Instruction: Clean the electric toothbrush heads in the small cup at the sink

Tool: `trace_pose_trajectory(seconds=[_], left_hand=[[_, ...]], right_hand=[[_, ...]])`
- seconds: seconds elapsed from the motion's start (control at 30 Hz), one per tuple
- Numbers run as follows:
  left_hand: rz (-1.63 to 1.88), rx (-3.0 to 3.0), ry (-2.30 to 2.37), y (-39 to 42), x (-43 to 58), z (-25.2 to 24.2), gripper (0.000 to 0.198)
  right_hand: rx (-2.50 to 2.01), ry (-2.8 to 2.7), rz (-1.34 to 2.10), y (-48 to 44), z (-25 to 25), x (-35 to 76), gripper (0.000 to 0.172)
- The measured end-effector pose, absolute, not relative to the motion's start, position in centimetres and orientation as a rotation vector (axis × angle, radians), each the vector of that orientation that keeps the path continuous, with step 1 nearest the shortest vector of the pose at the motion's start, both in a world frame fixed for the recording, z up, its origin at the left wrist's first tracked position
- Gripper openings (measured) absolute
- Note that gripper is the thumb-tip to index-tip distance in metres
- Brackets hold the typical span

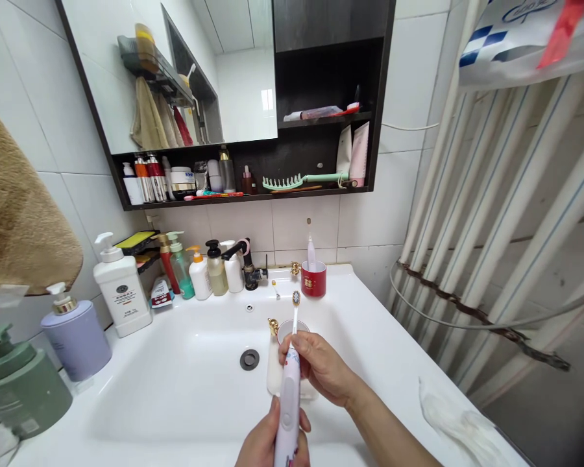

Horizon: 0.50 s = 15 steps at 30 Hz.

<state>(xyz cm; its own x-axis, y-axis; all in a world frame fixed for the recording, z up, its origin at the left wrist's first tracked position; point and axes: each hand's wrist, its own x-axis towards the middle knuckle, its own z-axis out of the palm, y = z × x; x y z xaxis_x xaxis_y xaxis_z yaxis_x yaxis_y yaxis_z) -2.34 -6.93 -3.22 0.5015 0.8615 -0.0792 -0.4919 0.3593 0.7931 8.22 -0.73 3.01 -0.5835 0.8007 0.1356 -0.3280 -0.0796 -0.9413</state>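
Note:
An electric toothbrush (288, 405) stands upright over the front of the sink, its bristles pointing up. Its thick pale handle is wrapped by the fingers of my left hand (263, 438). Higher up, my right hand (324, 363) pinches the base of the slim white brush head (296, 314) where it meets the handle. Behind the hands, a cup (292, 329) with a pale inside is partly hidden, near a white tray (274, 373) in the basin. A red cup (314, 280) on the sink's back ledge holds another pale toothbrush (311, 253).
The white sink (189, 376) has a black faucet (248, 263) at the back. Several pump bottles (124, 292) line its left side. A dark mirror cabinet (328, 71) hangs above. White pipes (506, 214) run along the right wall, and a crumpled white cloth (460, 428) lies at front right.

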Motion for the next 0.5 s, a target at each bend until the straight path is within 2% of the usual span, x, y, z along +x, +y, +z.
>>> trace_pose_trajectory(seconds=[0.2,0.4,0.5], left_hand=[[0.948,0.813,0.58,-7.0,-2.2,-3.1,0.049],[0.925,0.747,0.539,-6.7,-1.8,-3.0,0.047],[0.959,0.619,0.611,-6.6,-1.7,-2.9,0.045]], right_hand=[[-0.655,-1.416,1.708,-0.5,2.8,8.2,0.027],[-0.567,-1.427,1.791,-0.5,2.5,8.1,0.029],[-0.62,-1.499,1.781,-1.3,2.1,7.7,0.023]])
